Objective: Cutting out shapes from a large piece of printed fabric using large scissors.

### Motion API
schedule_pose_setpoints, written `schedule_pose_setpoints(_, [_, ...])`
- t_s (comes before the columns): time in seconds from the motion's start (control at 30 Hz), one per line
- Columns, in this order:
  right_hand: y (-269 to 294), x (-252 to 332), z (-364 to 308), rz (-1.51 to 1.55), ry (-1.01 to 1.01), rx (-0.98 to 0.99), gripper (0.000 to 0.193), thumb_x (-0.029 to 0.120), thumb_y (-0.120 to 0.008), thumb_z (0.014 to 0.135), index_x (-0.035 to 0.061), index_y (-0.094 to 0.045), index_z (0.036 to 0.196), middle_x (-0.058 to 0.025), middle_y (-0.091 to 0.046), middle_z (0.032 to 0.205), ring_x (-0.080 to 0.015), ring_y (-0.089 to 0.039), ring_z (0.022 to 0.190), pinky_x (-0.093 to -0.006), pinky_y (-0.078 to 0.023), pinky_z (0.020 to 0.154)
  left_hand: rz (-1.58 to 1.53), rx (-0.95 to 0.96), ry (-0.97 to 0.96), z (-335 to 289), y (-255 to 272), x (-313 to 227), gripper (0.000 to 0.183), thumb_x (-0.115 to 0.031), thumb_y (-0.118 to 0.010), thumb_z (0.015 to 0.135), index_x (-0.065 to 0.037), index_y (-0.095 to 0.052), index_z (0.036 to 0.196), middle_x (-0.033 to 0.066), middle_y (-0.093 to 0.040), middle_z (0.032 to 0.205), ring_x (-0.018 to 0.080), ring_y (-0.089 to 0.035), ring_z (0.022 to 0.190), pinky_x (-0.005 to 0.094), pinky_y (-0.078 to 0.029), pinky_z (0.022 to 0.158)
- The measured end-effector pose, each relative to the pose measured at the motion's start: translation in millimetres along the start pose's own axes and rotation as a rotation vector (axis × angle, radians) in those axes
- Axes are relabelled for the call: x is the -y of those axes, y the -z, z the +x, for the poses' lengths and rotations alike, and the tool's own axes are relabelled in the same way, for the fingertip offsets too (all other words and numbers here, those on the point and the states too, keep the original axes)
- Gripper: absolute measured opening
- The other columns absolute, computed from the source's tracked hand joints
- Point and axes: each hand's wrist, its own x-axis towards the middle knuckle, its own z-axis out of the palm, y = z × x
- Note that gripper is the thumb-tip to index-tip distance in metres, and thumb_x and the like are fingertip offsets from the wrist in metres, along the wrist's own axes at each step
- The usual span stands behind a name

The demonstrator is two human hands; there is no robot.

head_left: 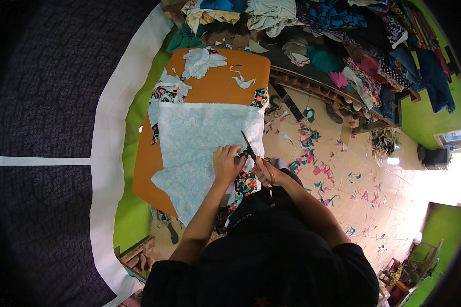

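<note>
A large piece of floral fabric (200,133) lies pale wrong side up over the table, with its dark, bright-flowered right side showing at the folded edge near my body. My left hand (226,162) rests on it, thumb and fingers closed around a bunched bit of the fabric by its right edge. In my right hand (265,173) is a pair of scissors (249,145), the dark blades pointing up and away, just right of my left fingers. Those blades lie over the fabric's right edge; whether any cloth sits between them I cannot tell.
The orange-brown table (225,77) carries fabric scraps (202,62) at its far end. Behind it, a wooden rack (312,84) is heaped with clothes and cloth. Pink and green offcuts (322,171) litter the tiled floor at right. A dark patterned curtain (41,102) hangs at left.
</note>
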Motion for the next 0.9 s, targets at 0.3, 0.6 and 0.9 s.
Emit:
schedule_pose_setpoints(0.3, [2, -3, 8, -0.009, 0.076, 0.002, 0.073, 0.07, -0.024, 0.074, 0.0001, -0.044, 0.085, 0.002, -0.031, 0.049, -0.0085, -0.03, 0.034, -0.0244, -0.032, 0.031, 0.125, -0.042, 0.009, 0, -21, 10, 0.028, -0.007, -0.066, 0.054, -0.017, -0.061, 0.079, -0.0025, -0.049, 0.071, 0.0186, -0.045, 0.07, 0.0323, -0.031, 0.06])
schedule_pose_setpoints(0.6, [2, 1, -1, -0.091, 0.097, 0.004, 0.072, 0.069, -0.027, 0.074, -0.0005, -0.043, 0.083, 0.0017, -0.031, 0.048, -0.0076, -0.029, 0.032, -0.0233, -0.029, 0.027, 0.103, -0.089, 0.022, -4, -21, 19, 0.024, -0.007, -0.064, 0.054, -0.017, -0.061, 0.075, -0.0025, -0.049, 0.07, 0.0186, -0.044, 0.068, 0.032, -0.031, 0.059])
schedule_pose_setpoints(0.9, [16, 0, -3, -0.254, 0.163, 0.026, 0.067, 0.066, -0.031, 0.075, 0.0003, -0.045, 0.075, 0.0003, -0.03, 0.041, -0.0101, -0.03, 0.029, -0.0244, -0.027, 0.027, 0.066, -0.092, 0.044, -5, -16, 22, 0.028, -0.007, -0.065, 0.055, -0.018, -0.061, 0.08, -0.0013, -0.047, 0.069, 0.0196, -0.044, 0.068, 0.0329, -0.03, 0.061])
